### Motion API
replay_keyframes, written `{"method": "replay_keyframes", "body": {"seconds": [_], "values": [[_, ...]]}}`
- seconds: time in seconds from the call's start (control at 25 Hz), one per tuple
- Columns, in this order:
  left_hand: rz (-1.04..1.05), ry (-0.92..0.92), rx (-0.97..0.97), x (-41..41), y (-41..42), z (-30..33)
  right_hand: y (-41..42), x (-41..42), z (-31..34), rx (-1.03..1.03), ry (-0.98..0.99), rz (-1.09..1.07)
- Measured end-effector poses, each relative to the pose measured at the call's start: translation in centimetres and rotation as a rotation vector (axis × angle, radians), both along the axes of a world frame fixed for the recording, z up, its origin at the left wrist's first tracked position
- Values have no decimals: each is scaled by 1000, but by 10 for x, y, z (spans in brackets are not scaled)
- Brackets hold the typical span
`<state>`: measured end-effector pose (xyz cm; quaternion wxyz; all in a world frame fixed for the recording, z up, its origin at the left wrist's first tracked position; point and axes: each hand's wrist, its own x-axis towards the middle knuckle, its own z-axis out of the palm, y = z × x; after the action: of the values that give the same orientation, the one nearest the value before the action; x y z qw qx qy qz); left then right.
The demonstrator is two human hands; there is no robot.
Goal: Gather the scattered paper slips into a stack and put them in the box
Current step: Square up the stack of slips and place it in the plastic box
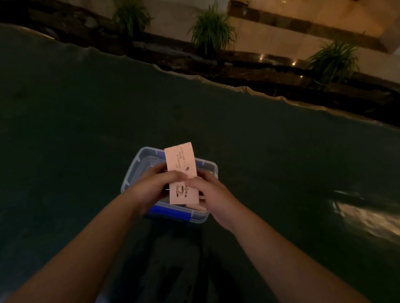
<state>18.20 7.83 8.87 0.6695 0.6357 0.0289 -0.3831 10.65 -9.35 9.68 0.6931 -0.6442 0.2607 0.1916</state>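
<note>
A stack of pale pink paper slips (180, 162) with printed text and a cup drawing is held flat above a clear plastic box (134, 166) with blue latches. My left hand (149, 189) grips the stack's left edge, thumb on top. My right hand (211, 192) grips its right edge. Both hands hover over the box's opening, hiding most of its inside. The box stands on a dark green table (64, 136).
The table's wavy far edge (249, 87) runs diagonally from upper left to right. Beyond it stand three green potted plants (212, 31) along a dark ledge. A bright reflection (371, 215) lies on the table at the right.
</note>
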Motion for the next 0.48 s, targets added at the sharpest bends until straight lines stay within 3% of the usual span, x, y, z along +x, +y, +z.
{"method": "replay_keyframes", "body": {"seconds": [0.2, 0.48], "values": [[-16, 99, 29, 43, 20, -26, 35, 42, -23, -87, 71, 23], [-126, 168, 254, 62, 4, -51, 54, 64, -64, -107, 225, -55]]}}
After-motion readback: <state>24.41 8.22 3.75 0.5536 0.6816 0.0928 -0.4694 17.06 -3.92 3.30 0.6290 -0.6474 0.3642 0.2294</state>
